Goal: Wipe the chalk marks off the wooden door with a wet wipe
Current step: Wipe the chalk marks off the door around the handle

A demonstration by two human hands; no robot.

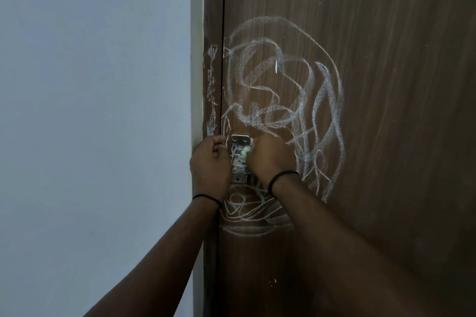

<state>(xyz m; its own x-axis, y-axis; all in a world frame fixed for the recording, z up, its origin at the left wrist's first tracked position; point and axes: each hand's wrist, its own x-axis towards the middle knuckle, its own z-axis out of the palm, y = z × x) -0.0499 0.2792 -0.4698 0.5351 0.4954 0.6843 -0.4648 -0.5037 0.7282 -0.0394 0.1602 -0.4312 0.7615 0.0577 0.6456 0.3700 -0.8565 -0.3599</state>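
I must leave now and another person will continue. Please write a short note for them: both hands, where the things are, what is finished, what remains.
Right hand pinches the wet wipe against the metal lock plate. Left hand is curled at the plate's left edge; whether it holds anything is unclear.
Done: nothing looks clean yet.
Left: big chalk scribbles on the wooden door, above, right of and below the plate, plus marks on the door frame.

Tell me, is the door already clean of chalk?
No, white chalk marks cover the door above and below both hands.
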